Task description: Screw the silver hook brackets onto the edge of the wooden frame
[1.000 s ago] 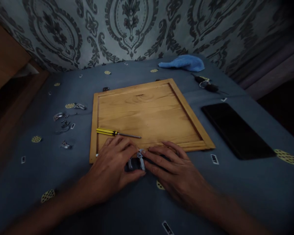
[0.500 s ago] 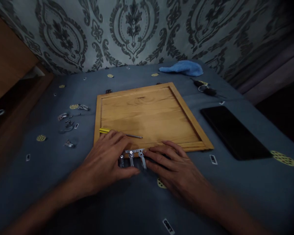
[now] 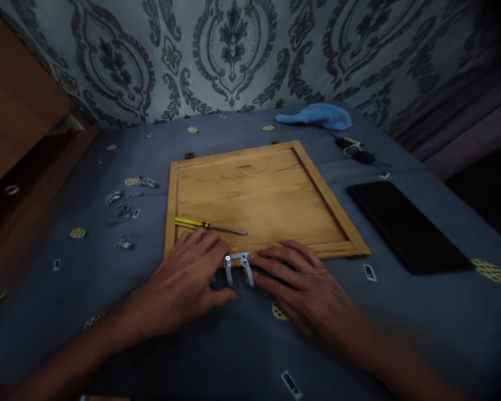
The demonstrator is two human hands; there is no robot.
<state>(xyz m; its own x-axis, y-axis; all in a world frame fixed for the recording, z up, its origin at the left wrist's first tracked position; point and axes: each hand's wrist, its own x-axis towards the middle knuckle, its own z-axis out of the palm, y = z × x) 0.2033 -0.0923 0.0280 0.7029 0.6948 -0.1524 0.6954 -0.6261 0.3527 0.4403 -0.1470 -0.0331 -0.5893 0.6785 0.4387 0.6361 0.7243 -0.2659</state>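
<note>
Metal bracket (image 3: 239,257) sits at the framed wooden panel's (image 3: 250,195) six o'clock edge, between both hands. Left hand (image 3: 192,273): thumb spread from fingers beside the bracket; whether its grip pinches anything, cannot tell. Right hand (image 3: 303,284): fingertips at the bracket; grip cannot be determined. Yellow-handled screwdriver (image 3: 192,223) lies at eight o'clock on the panel.

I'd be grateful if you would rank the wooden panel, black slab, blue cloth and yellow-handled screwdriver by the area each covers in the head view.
1. Wooden panel
2. Black slab
3. Blue cloth
4. Yellow-handled screwdriver, about as long as the cloth looks, but much thinner
</note>
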